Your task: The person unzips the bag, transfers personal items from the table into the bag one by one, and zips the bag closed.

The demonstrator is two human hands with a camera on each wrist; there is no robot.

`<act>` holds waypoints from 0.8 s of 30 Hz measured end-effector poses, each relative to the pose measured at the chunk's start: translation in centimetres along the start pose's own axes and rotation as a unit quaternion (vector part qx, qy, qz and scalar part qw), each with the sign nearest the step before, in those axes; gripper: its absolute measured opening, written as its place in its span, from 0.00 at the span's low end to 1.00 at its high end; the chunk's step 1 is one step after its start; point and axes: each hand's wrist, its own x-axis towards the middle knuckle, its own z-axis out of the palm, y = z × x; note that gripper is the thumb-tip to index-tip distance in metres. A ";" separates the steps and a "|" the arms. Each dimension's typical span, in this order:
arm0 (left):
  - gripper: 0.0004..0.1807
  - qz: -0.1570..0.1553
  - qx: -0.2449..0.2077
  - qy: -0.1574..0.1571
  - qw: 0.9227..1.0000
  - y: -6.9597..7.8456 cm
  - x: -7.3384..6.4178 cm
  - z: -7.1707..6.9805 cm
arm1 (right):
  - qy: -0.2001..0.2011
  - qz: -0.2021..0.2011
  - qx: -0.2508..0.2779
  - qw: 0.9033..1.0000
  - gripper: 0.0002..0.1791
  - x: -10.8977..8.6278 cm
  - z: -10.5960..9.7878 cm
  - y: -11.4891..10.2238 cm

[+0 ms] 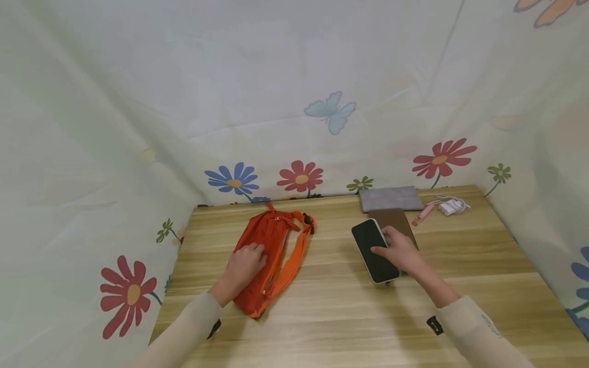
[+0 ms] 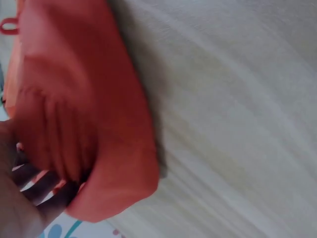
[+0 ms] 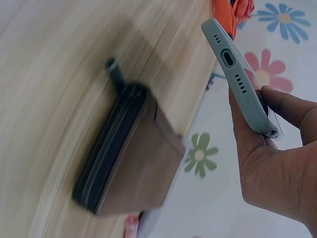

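A red waist bag (image 1: 264,230) with an orange strap (image 1: 294,263) lies on the left part of the table. My left hand (image 1: 247,263) grips its side, and the fabric bunches into folds at the fingers in the left wrist view. In my right hand (image 1: 399,249) is a smartphone (image 1: 372,248) in a pale case, pinched by one long edge with its dark screen up. The right wrist view shows the phone's charging-port end (image 3: 228,58), raised above the table. Partly behind the phone and hand lies a brown zip wallet (image 1: 393,219).
Behind the wallet, a grey flat pouch (image 1: 391,198) lies along the table's back edge. To its right are a small pink stick-shaped item (image 1: 423,213) and a white charger with its cable (image 1: 450,206). Flower-printed cloth (image 1: 257,122) walls in the table (image 1: 331,306) at the back and sides.
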 end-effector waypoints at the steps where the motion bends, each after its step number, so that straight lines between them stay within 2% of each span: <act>1: 0.09 -0.008 -0.017 -0.007 1.000 0.0 0.1 -0.2 | 0.002 -0.003 -0.008 1.000 0.24 0.0 0.4 -0.1; 4: 0.09 -0.037 -0.082 -0.042 0.995 -0.3 0.8 -0.8 | 0.000 -0.009 -0.005 1.000 0.23 0.3 1.4 -0.5; 8: 0.09 -0.084 -0.154 -0.101 0.979 -0.9 1.7 -1.6 | -0.007 -0.007 0.019 1.000 0.24 0.5 2.7 -1.1; 12: 0.09 -0.109 -0.196 -0.143 0.964 -1.5 2.7 -2.7 | -0.018 0.017 0.088 0.996 0.25 0.8 4.3 -1.8; 15: 0.08 -0.111 -0.213 -0.167 0.956 -1.7 3.4 -3.3 | -0.031 0.033 0.163 0.986 0.23 1.0 5.8 -2.4; 18: 0.07 -0.113 -0.220 -0.182 0.952 -1.8 3.9 -3.7 | -0.044 0.028 0.221 0.974 0.19 1.1 7.4 -3.0; 22: 0.07 -0.120 -0.234 -0.179 0.948 -1.8 4.2 -3.9 | -0.054 0.011 0.249 0.967 0.16 1.3 9.3 -3.7; 24: 0.07 -0.126 -0.243 -0.171 0.946 -1.9 4.3 -4.0 | -0.058 0.017 0.260 0.964 0.15 1.5 10.3 -4.1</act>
